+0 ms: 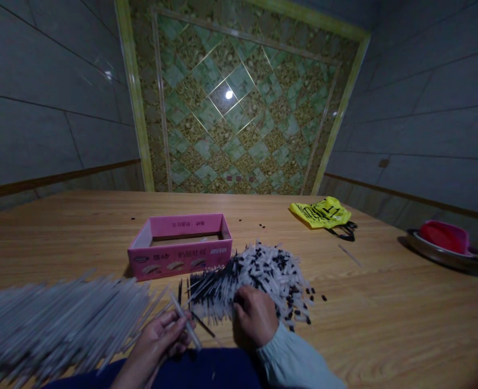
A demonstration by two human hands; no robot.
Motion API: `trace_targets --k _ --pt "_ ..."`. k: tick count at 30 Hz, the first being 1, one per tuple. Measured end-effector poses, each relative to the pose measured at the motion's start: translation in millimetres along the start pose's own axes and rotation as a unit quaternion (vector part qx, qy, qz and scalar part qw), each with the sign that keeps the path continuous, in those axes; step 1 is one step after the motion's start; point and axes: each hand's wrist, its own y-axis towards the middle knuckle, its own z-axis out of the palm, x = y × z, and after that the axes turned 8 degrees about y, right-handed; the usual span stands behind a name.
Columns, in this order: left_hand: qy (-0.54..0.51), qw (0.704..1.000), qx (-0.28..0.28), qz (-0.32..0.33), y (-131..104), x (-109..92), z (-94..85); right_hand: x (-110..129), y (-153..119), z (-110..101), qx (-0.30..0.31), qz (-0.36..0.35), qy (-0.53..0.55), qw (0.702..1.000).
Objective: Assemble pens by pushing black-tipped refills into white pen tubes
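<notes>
My left hand [167, 333] grips a clear pen barrel [186, 320] between thumb and fingers, tilted over the table's near edge. My right hand [258, 313], in a light green sleeve, is closed at the near side of a heap of small white and black pen parts [277, 270]; whatever its fingers pinch is hidden. Between the hands lie thin black sticks [203, 324] that look like refills, and more dark, slender pieces [214, 289] spread from the heap's left side. A large stack of clear barrels [60, 319] covers the table to the left.
Behind the hands stands an open pink box [180, 260]. A yellow bag [323, 212] with black straps lies at the back right. On the right edge is a metal pan [437, 251] with a red container [445, 236]. One loose stick [350, 255] and black bits lie on the wooden table [384, 313].
</notes>
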Motion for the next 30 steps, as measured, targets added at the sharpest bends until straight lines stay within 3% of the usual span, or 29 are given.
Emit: trace_targets --k 8,14,20,23,26,30 --pt "-0.011 1.0 -0.017 -0.008 -1 -1 -0.9 14 -19 28 0.097 -0.092 0.015 0.991" --pt "0.001 1.0 -0.023 -0.018 1 0 -1.1 17 -22 35 0.072 -0.083 -0.022 0.994" --pt "0.008 0.999 -0.04 -0.024 2 1 1.1 22 -17 25 -0.016 -0.027 0.099 0.995" --pt "-0.03 0.998 -0.063 -0.013 0 0 0.6 25 -15 24 -0.02 0.0 0.253 0.967" --pt "-0.124 0.985 -0.123 0.006 0 -4 -2.9 28 -15 24 0.022 0.036 0.423 0.905" --pt "-0.265 0.944 -0.195 0.012 0 -14 -9.1 30 -19 20 0.072 0.043 0.516 0.852"
